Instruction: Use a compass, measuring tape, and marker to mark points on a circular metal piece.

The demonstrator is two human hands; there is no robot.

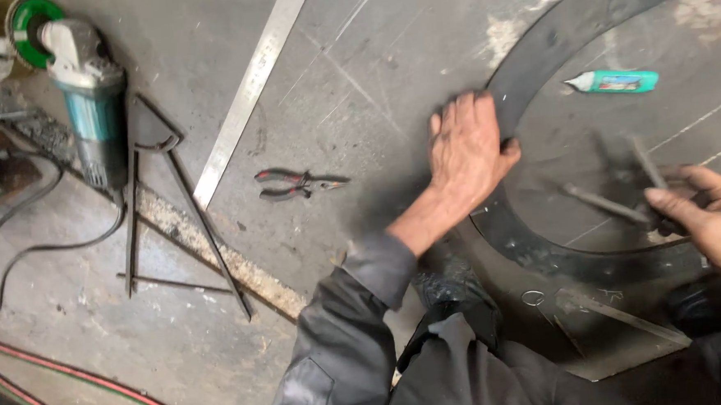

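Observation:
A large dark curved metal ring plate (565,27) lies on a grey steel sheet (369,54) on the floor. My left hand (466,152) presses flat on the ring's outer edge, thumb hooked over its inner edge. My right hand (710,213) at the right edge grips a dark metal divider-like tool (623,189) with two thin legs, blurred, held over the area inside the ring. A green and white marker tube (613,81) lies inside the ring's curve.
An angle grinder (83,94) with a green disc lies at top left, its cable trailing down. A long steel ruler (248,89), red-handled pliers (294,183), a large metal compass (167,204) and red hoses (74,378) lie about.

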